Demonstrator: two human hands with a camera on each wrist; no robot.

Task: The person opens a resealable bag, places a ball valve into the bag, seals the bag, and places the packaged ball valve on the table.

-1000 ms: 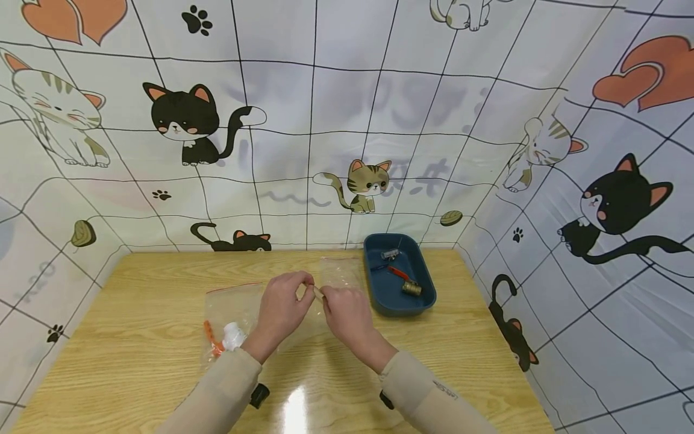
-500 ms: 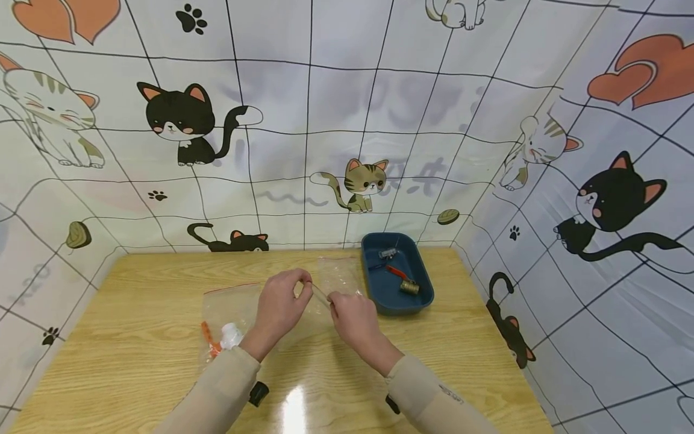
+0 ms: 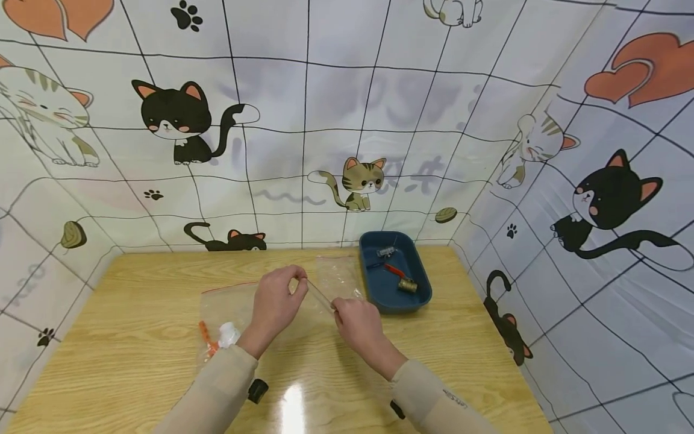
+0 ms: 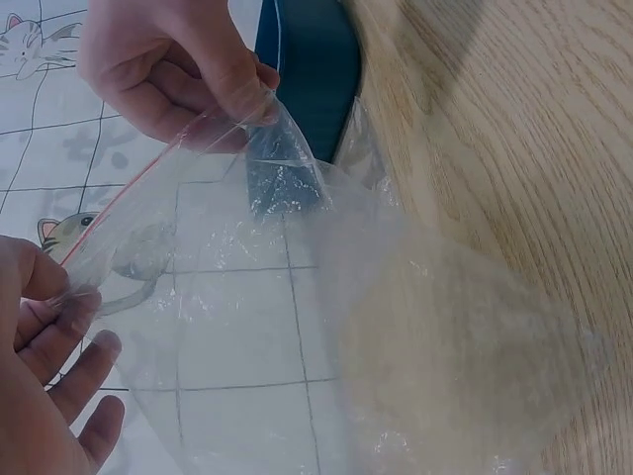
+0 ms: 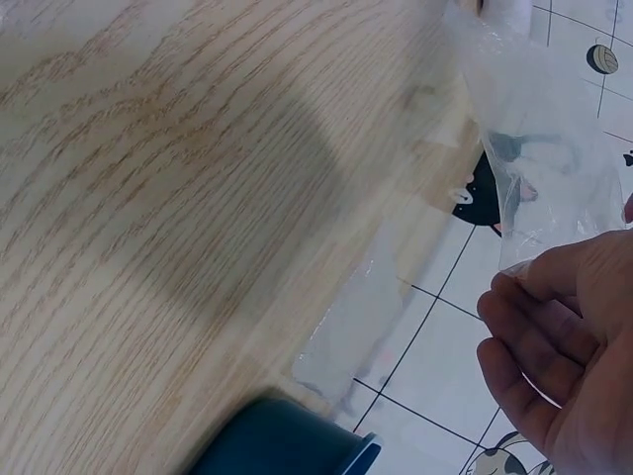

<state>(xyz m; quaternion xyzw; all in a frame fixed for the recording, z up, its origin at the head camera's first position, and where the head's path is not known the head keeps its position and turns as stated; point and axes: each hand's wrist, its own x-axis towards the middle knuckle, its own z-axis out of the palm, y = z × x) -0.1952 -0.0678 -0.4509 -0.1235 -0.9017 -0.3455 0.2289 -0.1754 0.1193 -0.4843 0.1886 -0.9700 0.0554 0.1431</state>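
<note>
My left hand (image 3: 273, 301) pinches one end of the top edge of a clear zip bag (image 4: 237, 297), thumb against fingertips. Further along that edge, my right hand (image 3: 362, 325) pinches the bag between thumb and forefinger. The edge with its red line runs taut between both hands in the left wrist view. Below it the clear film hangs down, and nothing shows inside. In the right wrist view, the right hand's other fingers (image 5: 519, 386) are loosely curled beneath the pinch.
To the left lies another clear bag (image 3: 230, 295) holding a white object (image 3: 229, 333) and an orange piece (image 3: 208, 339). A flat clear bag (image 3: 338, 271) lies beside a blue tub (image 3: 382, 301), which contains a padlock-like brass piece (image 3: 408, 285), a red-handled item (image 3: 394, 270) and a silver piece (image 3: 386, 252).
My right hand has slid away from the left, to the right and nearer my body, so a longer stretch of the bag's edge shows between them. The left hand keeps its pinch.
</note>
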